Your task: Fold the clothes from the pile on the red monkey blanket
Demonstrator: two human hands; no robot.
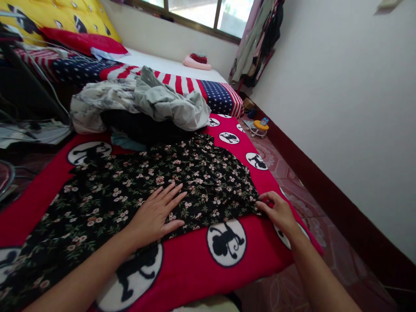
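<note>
Head view looks down on a black floral garment (201,173) spread flat over a red monkey-print blanket (195,268), the cloth running from the 8 o'clock corner of the frame up toward the centre. The left hand (159,214) lies palm down on it, fingers apart and stretched toward 1 o'clock. It grips nothing, and the flat press looks meant to pin the thin fabric so it does not slide on the fleece.

The right hand (276,210) sits at 3 o'clock of the left one, at the garment's right edge. Its thumb and fingers are closed together on the hem (the pinch itself is partly hidden by the knuckles), which reads as holding that edge taut against the pinned middle. So the garment is under the left palm and at the right fingertips, with most of it extending toward 10 and 12 o'clock of both hands.

Beyond it, at 12 o'clock, a heap of loose clothes (146,104) rests against stars-and-stripes bedding (214,93). At 2 o'clock, on the tiled floor (292,173), stands a small yellow stool (261,125), well apart from the hands.
</note>
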